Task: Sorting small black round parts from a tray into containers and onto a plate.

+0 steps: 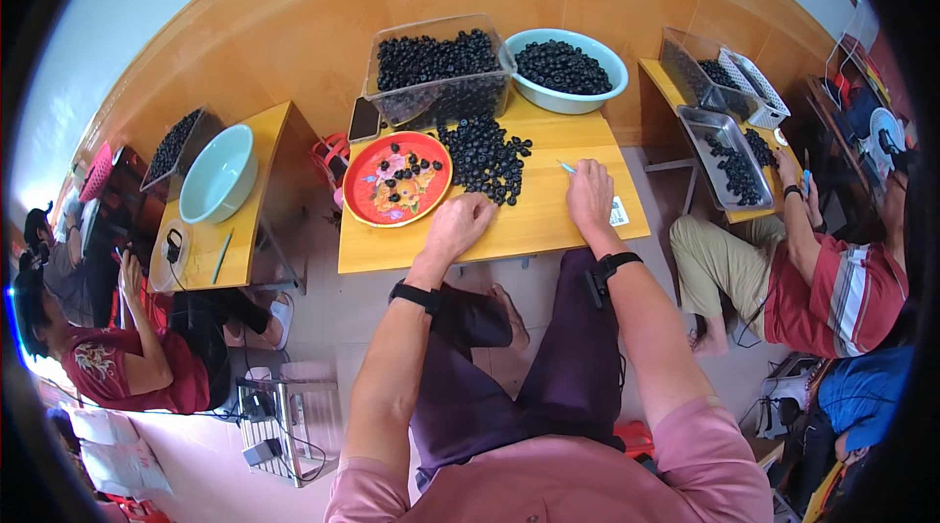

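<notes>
My left hand (462, 226) is closed, knuckles up, at the near edge of a heap of small round black pieces (480, 156) on the yellow table (548, 219). Whatever its curled fingers may hold is hidden. Just left of it lies a round red tray (367, 192) with a flower pattern and several black pieces on it. My right hand (590, 195) rests on the table to the right of the heap. It grips a thin light-blue pen-like tool (567, 167), whose tip pokes out to the left. Both wrists wear black bands.
Behind the heap stand a clear bin (441, 92) and a pale-blue basin (612, 87), both full of black pieces. A phone (364, 118) lies beside the bin. People sit at side tables, with another basin (220, 175) at left and a metal tray (720, 146) at right.
</notes>
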A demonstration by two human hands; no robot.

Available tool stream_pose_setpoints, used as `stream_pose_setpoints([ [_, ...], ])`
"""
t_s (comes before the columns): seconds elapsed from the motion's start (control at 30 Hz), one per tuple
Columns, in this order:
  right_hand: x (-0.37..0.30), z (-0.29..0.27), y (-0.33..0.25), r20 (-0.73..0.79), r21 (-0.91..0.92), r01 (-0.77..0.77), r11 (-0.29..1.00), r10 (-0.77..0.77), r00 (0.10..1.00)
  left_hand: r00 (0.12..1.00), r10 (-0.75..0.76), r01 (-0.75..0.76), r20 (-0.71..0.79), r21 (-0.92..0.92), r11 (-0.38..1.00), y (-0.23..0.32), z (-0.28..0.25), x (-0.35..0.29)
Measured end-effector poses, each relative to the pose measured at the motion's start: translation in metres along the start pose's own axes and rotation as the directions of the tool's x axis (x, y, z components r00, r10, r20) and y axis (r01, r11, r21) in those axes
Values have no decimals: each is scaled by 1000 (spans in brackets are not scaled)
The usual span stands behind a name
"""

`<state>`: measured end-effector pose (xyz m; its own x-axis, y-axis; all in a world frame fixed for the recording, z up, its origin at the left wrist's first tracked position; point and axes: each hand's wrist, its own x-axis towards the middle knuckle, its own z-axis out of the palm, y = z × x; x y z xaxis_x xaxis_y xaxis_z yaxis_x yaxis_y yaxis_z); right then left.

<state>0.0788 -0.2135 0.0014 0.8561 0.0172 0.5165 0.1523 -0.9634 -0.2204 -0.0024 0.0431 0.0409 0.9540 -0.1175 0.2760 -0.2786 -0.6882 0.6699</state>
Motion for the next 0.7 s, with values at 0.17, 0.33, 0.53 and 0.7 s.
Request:
stream_pose_setpoints([
  [0.17,9,-2,-4,-18,-23,50,998,-51,999,999,39,-35,32,-110,993,-29,10,6],
  [0.33,11,1,0,-35,-20,64,998,-64,997,987,-29,54,158,-154,987,-34,1,8],
  [0.53,6,0,0,-11,-10,38,999,-38,999,980,-78,116,181,-212,970,-36,0,4],
  [0.7,4,-3,5,-13,163,79,983,-78,997,995,-38,54,89,-192,980,-34,1,1],
])
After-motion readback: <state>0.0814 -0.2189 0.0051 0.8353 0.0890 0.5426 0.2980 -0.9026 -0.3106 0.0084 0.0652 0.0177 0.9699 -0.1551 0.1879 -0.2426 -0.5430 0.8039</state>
